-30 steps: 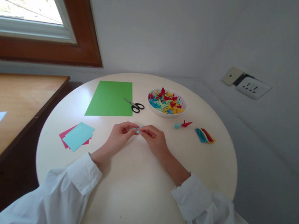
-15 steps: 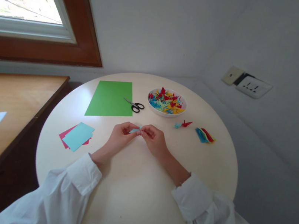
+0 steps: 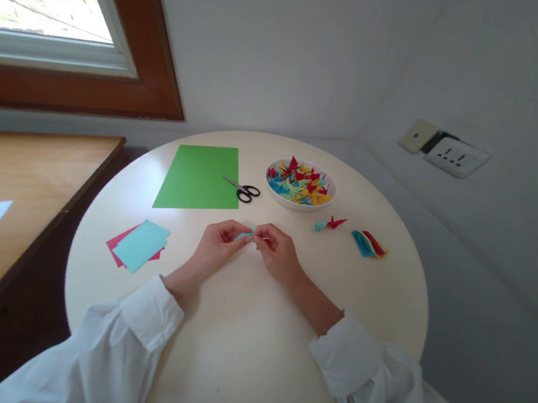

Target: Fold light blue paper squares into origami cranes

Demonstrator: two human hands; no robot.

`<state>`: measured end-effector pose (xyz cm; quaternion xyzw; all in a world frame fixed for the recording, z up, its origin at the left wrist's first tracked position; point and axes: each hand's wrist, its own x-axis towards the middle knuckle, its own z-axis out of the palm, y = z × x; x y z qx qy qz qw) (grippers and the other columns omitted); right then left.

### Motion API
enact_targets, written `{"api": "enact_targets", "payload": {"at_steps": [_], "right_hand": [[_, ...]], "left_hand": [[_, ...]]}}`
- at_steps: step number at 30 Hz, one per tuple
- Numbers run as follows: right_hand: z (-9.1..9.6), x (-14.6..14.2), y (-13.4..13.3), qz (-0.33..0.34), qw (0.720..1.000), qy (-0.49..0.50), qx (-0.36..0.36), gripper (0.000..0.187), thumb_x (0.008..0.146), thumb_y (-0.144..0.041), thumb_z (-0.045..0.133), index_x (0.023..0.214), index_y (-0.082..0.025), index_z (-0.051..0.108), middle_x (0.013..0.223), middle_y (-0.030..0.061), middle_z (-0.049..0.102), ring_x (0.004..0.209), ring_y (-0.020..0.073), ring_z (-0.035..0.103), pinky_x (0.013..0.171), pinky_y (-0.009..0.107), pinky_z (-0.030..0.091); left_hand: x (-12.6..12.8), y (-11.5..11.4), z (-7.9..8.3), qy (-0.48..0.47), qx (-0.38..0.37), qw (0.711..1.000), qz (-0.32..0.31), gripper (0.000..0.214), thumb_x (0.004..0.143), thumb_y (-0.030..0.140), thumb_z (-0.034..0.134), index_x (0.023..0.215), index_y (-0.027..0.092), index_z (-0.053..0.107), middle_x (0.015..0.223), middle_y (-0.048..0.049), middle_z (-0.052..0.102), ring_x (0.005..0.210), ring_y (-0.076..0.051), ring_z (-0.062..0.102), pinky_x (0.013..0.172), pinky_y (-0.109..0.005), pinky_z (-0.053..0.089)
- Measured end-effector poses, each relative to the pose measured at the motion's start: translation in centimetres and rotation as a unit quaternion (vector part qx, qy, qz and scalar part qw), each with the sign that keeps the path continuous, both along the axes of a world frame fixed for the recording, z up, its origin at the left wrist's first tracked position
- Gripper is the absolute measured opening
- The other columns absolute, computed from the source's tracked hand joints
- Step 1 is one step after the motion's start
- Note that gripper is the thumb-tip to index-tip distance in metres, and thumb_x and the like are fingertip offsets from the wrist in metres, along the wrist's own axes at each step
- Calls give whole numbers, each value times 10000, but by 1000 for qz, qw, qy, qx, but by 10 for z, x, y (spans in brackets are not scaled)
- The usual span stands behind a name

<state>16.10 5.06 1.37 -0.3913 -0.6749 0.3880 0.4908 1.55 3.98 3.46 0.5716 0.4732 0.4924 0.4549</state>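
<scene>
Blue paper (image 3: 245,234) sits pinched between left hand (image 3: 214,250) and right hand (image 3: 277,254), mid-desk (image 3: 235,358), at six o'clock from the scissors (image 3: 242,189). Both grips are narrow on it. Uneven pressure could tear or skew the tiny fold.

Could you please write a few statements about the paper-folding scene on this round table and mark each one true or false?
1. Both the left hand and the right hand pinch a small light-blue paper piece. True.
2. The scissors lie inside the bowl. False: they lie on the table, partly on the green sheet.
3. The bowl holds folded coloured papers. True.
4. The green sheet is crumpled. False: it lies flat.
</scene>
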Motion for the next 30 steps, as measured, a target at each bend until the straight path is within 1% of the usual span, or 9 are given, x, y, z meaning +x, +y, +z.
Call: {"api": "enact_targets", "payload": {"at_steps": [4,7,12,20,26,28,30], "right_hand": [[1,0,0,9,1000,-12,15,45,744,-187,481,733,-194,524,724,-1,546,671,119,533,609,228,445],[1,0,0,7,1000,-7,12,37,741,-187,485,733,-190,521,712,-3,541,662,115,532,607,228,450],[-1,-2,0,-6,1000,12,-3,54,726,-232,533,734,-179,543,708,8,563,657,124,551,599,239,469],[2,-4,-2,-24,998,45,-24,67,687,-242,585,703,-177,579,702,28,629,666,151,603,634,274,490],[4,-5,-4,-18,996,68,-53,92,674,-254,613,705,-168,597,711,44,654,693,177,629,648,293,490],[3,-5,-4,-20,996,70,-59,102,667,-261,622,705,-170,597,708,41,655,689,177,630,641,292,489],[3,-6,-4,-27,995,77,-63,119,652,-263,635,712,-174,585,702,30,650,673,170,626,624,283,487]], "left_hand": [[-1,0,1,-1,-4,1000,-5,222,597,297,703,735,127,663,666,-30,656,559,-102,538,535,-214,392],[0,-1,2,-2,-5,1000,-4,218,601,295,699,728,124,659,669,-30,655,568,-102,540,541,-213,396],[0,-1,1,-5,-10,1000,0,201,611,286,690,722,122,658,672,-31,656,579,-102,546,550,-211,403],[-1,2,-6,-17,-9,1000,7,173,608,276,686,679,125,643,643,-29,652,568,-110,556,548,-219,407],[-1,3,-6,-10,-3,1000,7,161,619,267,678,667,123,623,652,-28,646,592,-115,567,574,-225,418],[-2,3,-7,-9,1,1000,4,161,624,261,678,679,122,617,660,-28,642,602,-113,569,582,-222,420],[-2,4,-8,-20,2,1000,-11,186,633,255,675,752,126,612,680,-26,644,620,-113,576,596,-220,426]]}}
